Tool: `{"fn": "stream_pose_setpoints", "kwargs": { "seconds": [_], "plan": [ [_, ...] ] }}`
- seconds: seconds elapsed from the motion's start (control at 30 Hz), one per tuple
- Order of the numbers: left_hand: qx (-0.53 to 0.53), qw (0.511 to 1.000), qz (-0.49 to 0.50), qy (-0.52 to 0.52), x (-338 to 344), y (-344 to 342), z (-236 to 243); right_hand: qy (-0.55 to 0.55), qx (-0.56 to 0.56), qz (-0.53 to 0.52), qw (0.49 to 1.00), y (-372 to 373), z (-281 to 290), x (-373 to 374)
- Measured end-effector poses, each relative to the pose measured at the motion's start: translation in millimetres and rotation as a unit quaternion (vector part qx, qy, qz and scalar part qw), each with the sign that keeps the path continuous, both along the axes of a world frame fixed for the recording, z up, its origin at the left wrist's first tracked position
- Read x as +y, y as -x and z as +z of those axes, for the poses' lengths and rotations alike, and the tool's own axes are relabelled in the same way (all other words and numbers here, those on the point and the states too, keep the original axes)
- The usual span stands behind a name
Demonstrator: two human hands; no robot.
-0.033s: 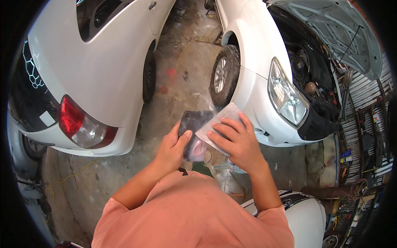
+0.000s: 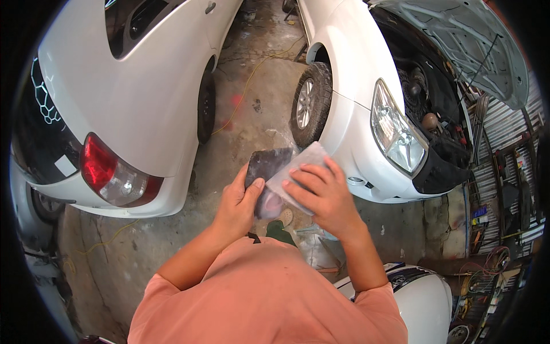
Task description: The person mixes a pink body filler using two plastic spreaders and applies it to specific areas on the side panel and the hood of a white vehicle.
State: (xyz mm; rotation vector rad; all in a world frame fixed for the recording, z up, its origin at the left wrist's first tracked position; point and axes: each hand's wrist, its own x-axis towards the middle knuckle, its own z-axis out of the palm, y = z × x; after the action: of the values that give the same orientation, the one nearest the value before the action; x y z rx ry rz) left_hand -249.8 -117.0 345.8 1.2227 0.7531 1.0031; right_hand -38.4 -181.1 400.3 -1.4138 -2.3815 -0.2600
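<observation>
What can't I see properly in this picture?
All in the head view:
Most fingers of the left hand: hidden behind the dark flat piece.
Part of that piece: covered by the pale pad.
Thumb of the right hand: out of sight, behind the pad or hand.
White car on the left: front cut off by the top edge.
Rack items, right: too small.

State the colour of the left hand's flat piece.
The flat piece is dark grey with a pinkish patch low down, best seen in the head view.

Fingers (image 2: 315, 172) holding dark panel (image 2: 268, 164), pale sheet (image 2: 307, 156), perhaps paper
</observation>
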Motion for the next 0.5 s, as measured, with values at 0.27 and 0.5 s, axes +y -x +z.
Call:
{"fn": "stream_pose_setpoints", "kwargs": {
  "seconds": [0.27, 0.5],
  "plan": [
    [-0.005, 0.982, 0.176, -0.069, 12.2, -7.4, 0.1, 0.087, 0.056, 0.068, 0.992, 30.5, -44.9, -28.2],
    [-0.184, 0.964, 0.107, 0.157, 14.8, -6.1, 2.2, 0.014, 0.197, 0.092, 0.976, 37.4, -28.0, -19.4]
  ]
}}
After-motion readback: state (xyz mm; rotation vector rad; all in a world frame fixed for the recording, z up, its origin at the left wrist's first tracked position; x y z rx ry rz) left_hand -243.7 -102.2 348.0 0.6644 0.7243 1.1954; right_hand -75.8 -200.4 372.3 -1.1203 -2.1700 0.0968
